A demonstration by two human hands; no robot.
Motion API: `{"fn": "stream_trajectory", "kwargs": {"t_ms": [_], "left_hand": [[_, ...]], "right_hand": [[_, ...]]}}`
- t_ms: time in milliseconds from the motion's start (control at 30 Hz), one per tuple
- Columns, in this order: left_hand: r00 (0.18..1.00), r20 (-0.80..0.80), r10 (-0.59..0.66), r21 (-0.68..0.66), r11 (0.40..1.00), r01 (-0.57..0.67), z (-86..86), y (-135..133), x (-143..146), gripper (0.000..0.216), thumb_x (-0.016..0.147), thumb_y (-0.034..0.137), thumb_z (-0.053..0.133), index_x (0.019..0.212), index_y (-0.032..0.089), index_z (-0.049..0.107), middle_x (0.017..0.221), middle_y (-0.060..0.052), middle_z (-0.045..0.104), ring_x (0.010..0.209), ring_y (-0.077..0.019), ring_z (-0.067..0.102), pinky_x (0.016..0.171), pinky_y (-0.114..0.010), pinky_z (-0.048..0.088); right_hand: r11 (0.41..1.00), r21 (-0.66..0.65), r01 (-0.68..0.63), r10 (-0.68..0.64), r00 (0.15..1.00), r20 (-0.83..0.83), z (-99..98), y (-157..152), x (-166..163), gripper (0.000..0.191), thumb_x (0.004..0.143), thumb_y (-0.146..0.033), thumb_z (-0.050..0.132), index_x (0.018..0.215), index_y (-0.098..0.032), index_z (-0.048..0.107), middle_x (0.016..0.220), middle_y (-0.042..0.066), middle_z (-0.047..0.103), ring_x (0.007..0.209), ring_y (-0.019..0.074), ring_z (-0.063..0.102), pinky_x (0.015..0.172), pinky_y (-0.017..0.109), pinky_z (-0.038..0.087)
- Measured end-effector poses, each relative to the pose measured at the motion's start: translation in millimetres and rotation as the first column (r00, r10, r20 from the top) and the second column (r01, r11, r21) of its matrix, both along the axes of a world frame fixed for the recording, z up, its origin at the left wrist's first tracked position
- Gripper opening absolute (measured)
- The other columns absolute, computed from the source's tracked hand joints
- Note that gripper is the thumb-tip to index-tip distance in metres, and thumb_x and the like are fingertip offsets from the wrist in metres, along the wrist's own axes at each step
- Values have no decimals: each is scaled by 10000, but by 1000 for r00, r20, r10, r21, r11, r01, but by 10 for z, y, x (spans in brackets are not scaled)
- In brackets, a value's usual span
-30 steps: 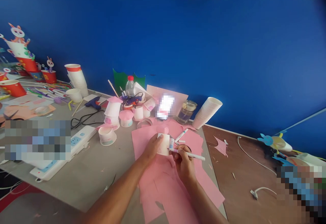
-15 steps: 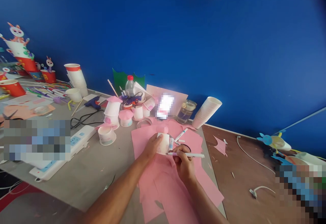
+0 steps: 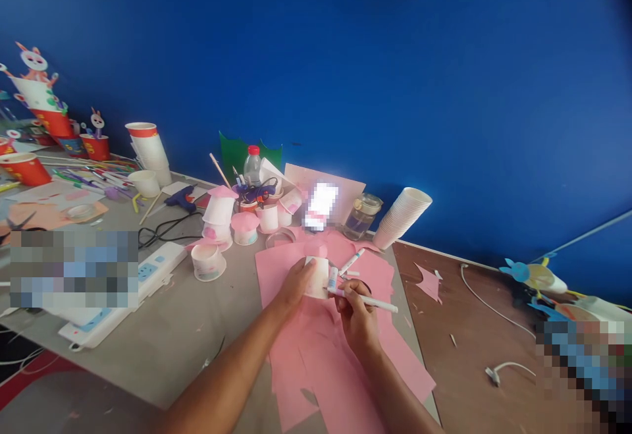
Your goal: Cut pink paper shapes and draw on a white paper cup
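My left hand [image 3: 295, 284] is closed around the left side of a white paper cup [image 3: 316, 278], thumb near its upper edge. A white marker pen [image 3: 378, 303] is pinched in my right hand [image 3: 356, 312], its tip pointing left at the lower right of the cup; whether it touches cannot be made out. Pink paper sheets [image 3: 340, 381] lie under both hands. Just beyond the cup sits a pink paper piece [image 3: 315, 249]. Another marker [image 3: 352, 261] and a small blue-and-white item [image 3: 332, 278] lie close to my right hand.
Pink-topped paper cups [image 3: 220, 209] and a glue gun [image 3: 180, 199] stand to the left. At the back are a lit phone [image 3: 320, 205], a glass jar [image 3: 363, 215] and a leaning cup stack [image 3: 403, 215]. A white power strip [image 3: 123, 296] lies at left.
The marker in my right hand has tilted, its back end now a little lower. My left hand still grips the cup in nearly the same place.
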State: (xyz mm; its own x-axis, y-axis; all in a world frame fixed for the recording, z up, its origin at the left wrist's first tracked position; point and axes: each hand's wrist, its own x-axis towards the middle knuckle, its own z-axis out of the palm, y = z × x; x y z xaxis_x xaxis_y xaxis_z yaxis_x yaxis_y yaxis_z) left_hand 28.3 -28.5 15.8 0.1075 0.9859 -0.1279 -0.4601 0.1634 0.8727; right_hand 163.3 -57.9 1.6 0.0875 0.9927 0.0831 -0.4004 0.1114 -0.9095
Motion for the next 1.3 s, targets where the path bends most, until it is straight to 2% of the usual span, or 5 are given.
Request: {"fn": "stream_trajectory", "kwargs": {"t_ms": [867, 1167, 1300], "left_hand": [[999, -50, 11, 10, 1000, -10, -5, -13, -13, 360, 791, 505, 615, 863, 156, 670, 743, -42, 683, 623, -175, 614, 559, -289, 470], [998, -55, 39, -8, 999, -39, -15, 7, -5, 372, 768, 488, 649, 887, 136, 672, 811, -78, 713, 670, -187, 636, 554, -270, 464], [998, -54, 34, -7, 999, -34, -27, 13, -2, 369, 760, 503, 656, 868, 150, 662, 802, -74, 708, 664, -181, 627, 550, -262, 467]], "right_hand": [[1000, -22, -6, 6, 1000, 4, 11, -4, -6, 195, 720, -326, 686, 606, -208, 580, 492, -56, 476, 474, 97, 393, 488, 232, 328], [1000, -9, -30, 30, 998, 50, -18, 1, 24, 145, 685, -259, 655, 564, -225, 582, 460, -73, 421, 444, 98, 349, 548, 282, 394], [999, -12, -38, 39, 998, 46, -15, 6, 31, 140, 679, -254, 653, 560, -226, 584, 475, -65, 445, 445, 100, 345, 543, 285, 395]]}}
